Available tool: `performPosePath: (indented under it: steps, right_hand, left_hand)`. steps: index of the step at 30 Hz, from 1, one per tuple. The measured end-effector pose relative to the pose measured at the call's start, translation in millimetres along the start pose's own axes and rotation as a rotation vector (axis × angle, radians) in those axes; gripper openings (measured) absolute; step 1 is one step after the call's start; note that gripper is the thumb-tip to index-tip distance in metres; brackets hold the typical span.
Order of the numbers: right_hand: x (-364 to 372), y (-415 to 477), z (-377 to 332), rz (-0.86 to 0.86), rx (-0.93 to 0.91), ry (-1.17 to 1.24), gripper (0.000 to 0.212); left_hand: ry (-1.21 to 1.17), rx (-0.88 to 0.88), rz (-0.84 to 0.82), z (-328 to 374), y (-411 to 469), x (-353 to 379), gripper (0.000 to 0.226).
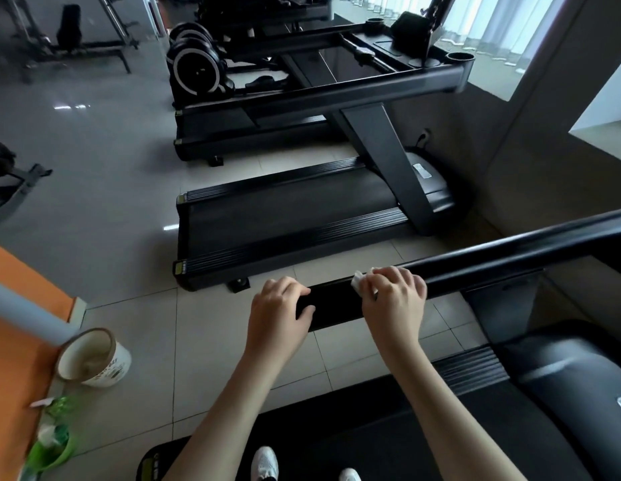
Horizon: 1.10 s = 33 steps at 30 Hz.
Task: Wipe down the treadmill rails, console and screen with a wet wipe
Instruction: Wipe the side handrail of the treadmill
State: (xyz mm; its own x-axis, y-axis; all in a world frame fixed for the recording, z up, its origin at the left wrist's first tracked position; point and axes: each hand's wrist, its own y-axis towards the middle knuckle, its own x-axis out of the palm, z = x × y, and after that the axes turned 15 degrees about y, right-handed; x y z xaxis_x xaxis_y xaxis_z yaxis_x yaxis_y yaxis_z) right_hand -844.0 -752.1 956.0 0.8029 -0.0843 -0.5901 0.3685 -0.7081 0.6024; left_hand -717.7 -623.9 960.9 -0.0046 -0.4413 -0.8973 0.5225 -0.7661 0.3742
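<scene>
Two white shoes stand on the dark belt at the bottom of the view, and both bare arms reach forward to the one black rail that shows on this treadmill. The left hand grips the rail's blunt near end, fingers curled over the top and thumb on the side face. Just beside it the right hand has its fingers wrapped over the round bar, clamping the single wet wipe against it. A white crumpled corner pokes out by the fingertips. The wipe looks light, limp and damp, so it will likely bunch up. It is probably best spread under the fingers and folded round the bar. The rail itself is stiff and glossy, and is likely slick once wet. To the left on the tiled floor sit one cream bucket and some green bottles, too blurred to count. Beyond, two more treadmill decks lie side by side. This machine's console and screen are out of view.
</scene>
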Motion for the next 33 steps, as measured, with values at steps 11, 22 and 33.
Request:
performPosePath:
  steps: [11, 22, 33]
  right_hand:
    - [3.2, -9.3, 5.7, -0.023, -0.082, 0.094, 0.024]
    - [3.7, 14.1, 5.8, -0.216, -0.086, 0.068, 0.026]
    - [-4.8, -10.5, 18.1, -0.040, -0.187, 0.077, 0.011]
  left_hand:
    - [0.045, -0.033, -0.008, 4.1, 0.6, 1.6, 0.022]
    - [0.079, -0.061, -0.049, 9.9, -1.3, 0.3, 0.020]
    - [0.109, -0.051, -0.053, 11.9, 1.2, -0.9, 0.019]
